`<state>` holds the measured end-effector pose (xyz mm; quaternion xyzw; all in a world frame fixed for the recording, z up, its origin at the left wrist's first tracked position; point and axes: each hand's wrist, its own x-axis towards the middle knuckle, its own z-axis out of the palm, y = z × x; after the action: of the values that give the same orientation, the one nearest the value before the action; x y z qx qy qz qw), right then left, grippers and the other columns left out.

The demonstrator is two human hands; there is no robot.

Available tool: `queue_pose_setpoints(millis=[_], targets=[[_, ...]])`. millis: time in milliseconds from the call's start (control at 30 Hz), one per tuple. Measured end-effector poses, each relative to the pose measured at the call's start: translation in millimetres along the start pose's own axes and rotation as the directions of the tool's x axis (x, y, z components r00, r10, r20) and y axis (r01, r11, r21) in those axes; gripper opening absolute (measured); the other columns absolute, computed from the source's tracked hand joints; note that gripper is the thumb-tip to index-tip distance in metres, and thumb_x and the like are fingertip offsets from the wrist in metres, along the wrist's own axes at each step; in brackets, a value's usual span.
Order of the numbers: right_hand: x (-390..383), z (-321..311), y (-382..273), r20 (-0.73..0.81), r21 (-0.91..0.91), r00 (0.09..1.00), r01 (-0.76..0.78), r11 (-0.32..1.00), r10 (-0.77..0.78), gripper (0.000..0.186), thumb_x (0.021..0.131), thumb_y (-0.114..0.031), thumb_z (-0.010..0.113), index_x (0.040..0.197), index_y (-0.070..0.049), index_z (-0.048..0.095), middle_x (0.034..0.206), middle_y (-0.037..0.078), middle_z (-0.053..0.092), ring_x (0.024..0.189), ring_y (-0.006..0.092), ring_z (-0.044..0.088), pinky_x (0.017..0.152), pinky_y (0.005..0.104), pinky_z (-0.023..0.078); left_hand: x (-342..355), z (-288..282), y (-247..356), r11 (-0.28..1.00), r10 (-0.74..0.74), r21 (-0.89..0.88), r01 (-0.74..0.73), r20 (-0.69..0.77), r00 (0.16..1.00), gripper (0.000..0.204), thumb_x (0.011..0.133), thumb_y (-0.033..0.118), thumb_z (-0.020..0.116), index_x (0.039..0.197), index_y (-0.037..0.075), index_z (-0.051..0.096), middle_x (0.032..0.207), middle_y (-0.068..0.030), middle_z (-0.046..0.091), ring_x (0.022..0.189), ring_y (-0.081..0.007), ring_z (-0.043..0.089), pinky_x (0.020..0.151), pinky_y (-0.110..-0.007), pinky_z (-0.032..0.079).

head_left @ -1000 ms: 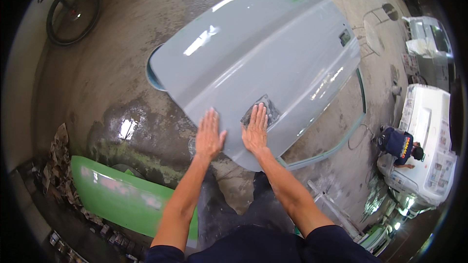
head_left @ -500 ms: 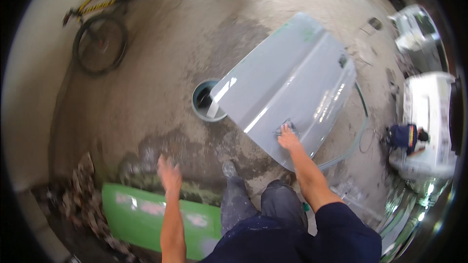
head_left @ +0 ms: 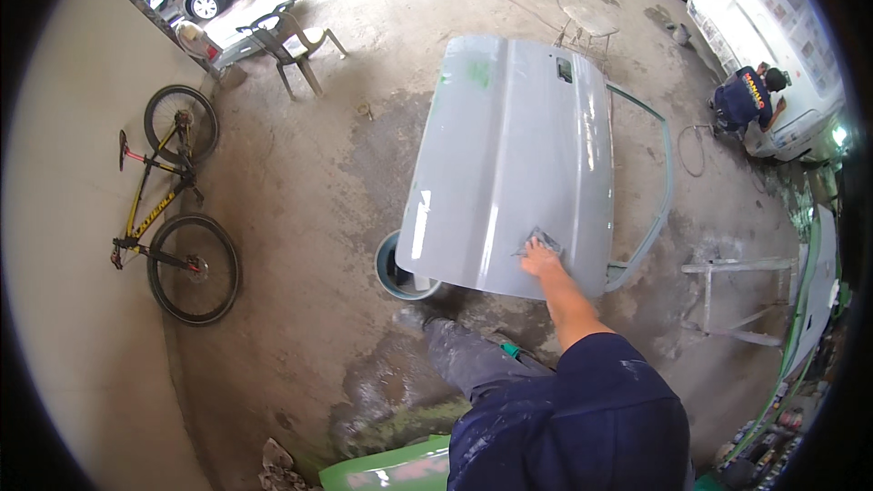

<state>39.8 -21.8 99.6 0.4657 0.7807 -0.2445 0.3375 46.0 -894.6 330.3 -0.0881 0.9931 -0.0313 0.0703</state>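
Head view: the right hand (head_left: 540,260) lies on a dark sheet (head_left: 549,240) upon the gray car door (head_left: 518,164), toward the door's near right corner, fingers stretched out over the sheet. The left hand is out of view, so I cannot tell its fingers. The door's near left corner partly covers 1 round bucket (head_left: 382,271). Well left of the door is 1 bicycle (head_left: 156,211); just past its far end, 1 folding chair (head_left: 593,22); well to its right, 1 co-worker (head_left: 741,100).

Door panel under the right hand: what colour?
Door panel is mostly light grey, with a green patch near its far end; best in head view.
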Motion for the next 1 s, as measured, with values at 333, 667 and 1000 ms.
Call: queue_pose_setpoints(millis=[333,667,1000], targets=[[-31,-23,-46,-0.22,0.145,0.943,-0.223,0.964,0.251,0.043,0.105,-0.018,0.048,0.145,-0.007,0.058,0.141,0.02,0.066,0.128,0.0365,0.067,0.108,0.0499,0.054,366,-40,58,0.71,0.441,0.637,-0.299,-0.073,0.894,0.055,0.11,0.042,0.052,0.146,0.003,0.063,0.159,-0.011,0.055,0.148,-0.0532,0.038,0.128,-0.069,0.012],[-41,-78,-195,-0.476,0.459,0.723,-0.281,0.843,0.501,0.038,0.102,-0.004,0.053,0.139,-0.005,0.049,0.118,0.025,0.074,0.111,0.0457,0.071,0.096,0.054,0.059,605,-114,193,0.899,0.233,-0.371,-0.233,-0.045,0.971,0.067,0.108,0.036,0.057,0.153,-0.012,0.049,0.172,-0.038,0.011,0.16,-0.0499,0.019,0.13,-0.053,0.022],[-61,-87,-195,0.131,0.781,0.511,0.475,-0.406,0.85,0.024,0.074,-0.008,0.076,0.094,0.003,0.069,0.088,0.01,0.068,0.073,0.0255,0.065,0.066,0.0402,0.053,736,-75,268,0.782,0.536,0.048,-0.622,0.457,0.71,0.029,0.087,0.02,0.069,0.111,0.005,0.076,0.116,-0.022,0.072,0.12,-0.0472,0.061,0.112,-0.057,0.041]])
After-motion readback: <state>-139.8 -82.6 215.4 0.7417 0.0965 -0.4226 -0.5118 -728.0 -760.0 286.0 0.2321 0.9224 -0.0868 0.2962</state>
